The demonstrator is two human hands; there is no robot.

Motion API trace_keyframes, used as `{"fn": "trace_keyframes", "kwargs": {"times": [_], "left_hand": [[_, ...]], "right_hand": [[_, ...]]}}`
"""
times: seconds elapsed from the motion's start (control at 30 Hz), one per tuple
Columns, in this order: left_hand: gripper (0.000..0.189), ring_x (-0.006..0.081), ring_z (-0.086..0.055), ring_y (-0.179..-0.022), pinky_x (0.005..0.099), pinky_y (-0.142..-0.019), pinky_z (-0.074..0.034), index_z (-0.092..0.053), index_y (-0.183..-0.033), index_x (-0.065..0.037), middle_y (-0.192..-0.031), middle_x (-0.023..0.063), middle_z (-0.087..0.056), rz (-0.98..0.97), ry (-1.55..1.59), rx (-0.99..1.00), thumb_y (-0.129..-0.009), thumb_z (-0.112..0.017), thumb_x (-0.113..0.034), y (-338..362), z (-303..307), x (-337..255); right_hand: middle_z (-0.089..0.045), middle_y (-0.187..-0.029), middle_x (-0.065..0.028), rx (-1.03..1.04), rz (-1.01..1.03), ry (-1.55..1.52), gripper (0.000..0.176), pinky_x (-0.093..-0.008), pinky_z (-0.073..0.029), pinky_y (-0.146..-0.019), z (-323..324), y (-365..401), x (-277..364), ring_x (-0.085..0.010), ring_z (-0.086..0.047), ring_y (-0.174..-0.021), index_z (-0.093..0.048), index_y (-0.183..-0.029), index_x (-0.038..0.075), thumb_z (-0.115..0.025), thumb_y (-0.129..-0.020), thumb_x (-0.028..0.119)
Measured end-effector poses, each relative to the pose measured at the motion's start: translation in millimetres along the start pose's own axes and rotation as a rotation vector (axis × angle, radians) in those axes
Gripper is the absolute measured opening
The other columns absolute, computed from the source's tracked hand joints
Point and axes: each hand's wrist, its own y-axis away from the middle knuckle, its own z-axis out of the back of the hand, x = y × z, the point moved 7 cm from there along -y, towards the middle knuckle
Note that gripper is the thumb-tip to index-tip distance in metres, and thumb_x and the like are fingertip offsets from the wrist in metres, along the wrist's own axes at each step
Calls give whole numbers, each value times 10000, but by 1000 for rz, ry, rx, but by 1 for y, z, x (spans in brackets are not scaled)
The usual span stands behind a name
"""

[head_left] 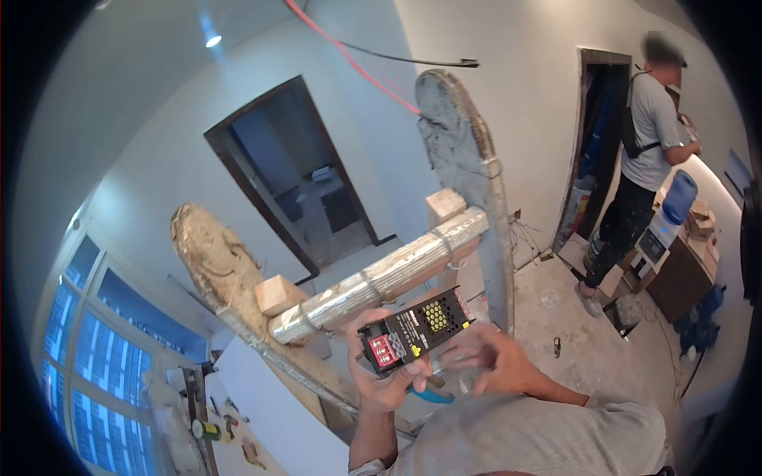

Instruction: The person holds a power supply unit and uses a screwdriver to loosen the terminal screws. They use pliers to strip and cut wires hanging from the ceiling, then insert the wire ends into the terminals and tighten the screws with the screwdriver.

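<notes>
A black box-shaped device (pixel 421 332) with white print, a yellow honeycomb grille and a red label at its left end is held up in front of the chest. My left hand (pixel 383 381) grips it from below at its left end, thumb on the near side. Close to the right end of the device is my right hand (pixel 496 361), its fingers apart and somewhat blurred, with nothing visible in them. Below the device, a teal-handled tool (pixel 432 394) shows partly. Just beyond stands a wooden ladder, its top rung (pixel 381 274) bound with wire.
A co-worker (pixel 652 119) stands at the right beside a water dispenser (pixel 657 236) with a blue bottle. A white board (pixel 274 404) and a bench with tools (pixel 230 436) lie at lower left. A red cable (pixel 349 59) hangs to the ladder's right rail.
</notes>
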Motion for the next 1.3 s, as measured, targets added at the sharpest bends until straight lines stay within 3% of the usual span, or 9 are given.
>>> {"fn": "trace_keyframes", "kwargs": {"times": [0.07, 0.17, 0.43, 0.5, 0.63, 0.87, 1.1, 1.17, 1.3], "left_hand": [[748, 193, -626, -527, 260, -380, -480, -319, -1388, -7, -867, 203, -645, -16, -59, 15, -851, -829, -117, -4, -11, 7], [751, 182, -635, -552, 270, -452, -514, -309, -1387, 4, -873, 197, -650, -64, -159, 76, -862, -831, -122, -8, -35, 14], [880, 212, -633, -1083, 339, -918, -562, -427, -1388, 42, -1198, 144, -589, -174, -208, -63, -747, -942, -272, -35, -28, -32], [944, 256, -549, -1248, 487, -1057, -491, -421, -1459, -33, -1333, 113, -532, -280, -174, -87, -752, -921, -408, -40, -4, -42], [917, 388, -447, -1385, 583, -1162, -395, -337, -1518, -108, -1392, 168, -493, -302, -126, 193, -843, -821, -495, -77, -48, -89], [801, 225, -609, -893, 373, -815, -535, -344, -1484, 2, -1084, 149, -546, -330, -61, 349, -961, -681, -502, -131, -97, -143], [734, 180, -575, -690, 335, -712, -509, -664, -1051, 74, -705, 66, -548, -137, -178, 810, -1048, -434, -623, -208, -150, -164], [599, 146, -576, -613, 294, -591, -480, -678, -852, 74, -688, 82, -621, -72, -633, 505, -1045, -557, -480, -235, -144, -159], [199, 203, -686, -719, 353, -670, -533, -705, -978, -14, -778, 86, -685, -515, -1419, 474, -960, -631, -197, -246, -177, -148]], "right_hand": [[-636, -1269, -164, 348, 162, 406, 864, -423, -558, -975, -38, 4, 12, -304, -671, -1161, -436, -1406, -18, -934, -745, 229], [-660, -1118, -169, 239, 37, 677, 626, -444, -560, -886, -47, 2, 24, -323, -701, -1046, -479, -1234, -16, -864, -823, 258], [-662, -935, -147, 284, 68, 735, 396, -376, -526, -763, 11, 23, 4, -272, -684, -853, -525, -947, 7, -797, -883, 288], [-674, -928, -146, 376, 16, 762, 371, -349, -518, -751, 18, 29, -3, -245, -681, -839, -548, -880, -1, -786, -896, 283], [-703, -973, -172, 254, 88, 90, 385, -336, -511, -724, 17, 32, 19, -209, -663, -819, -555, -770, 30, -718, -960, 323], [-661, -1103, -261, 320, 39, -476, 515, -359, -518, -727, 16, 23, 10, -271, -663, -869, -510, -784, 77, -643, -980, 534], [-620, -1155, -266, 348, 301, -455, 480, -340, -511, -728, 23, -9, 87, -268, -651, -919, -532, -827, 65, -592, -1021, 500], [-621, -1151, -273, 424, 395, -388, 451, -347, -517, -720, 24, -13, 101, -266, -652, -916, -530, -848, 57, -578, -1036, 464], [-617, -1155, -278, 473, 419, -387, 429, -386, -539, -761, 27, -15, 115, -272, -652, -945, -525, -854, 40, -538, -1065, 413]]}}
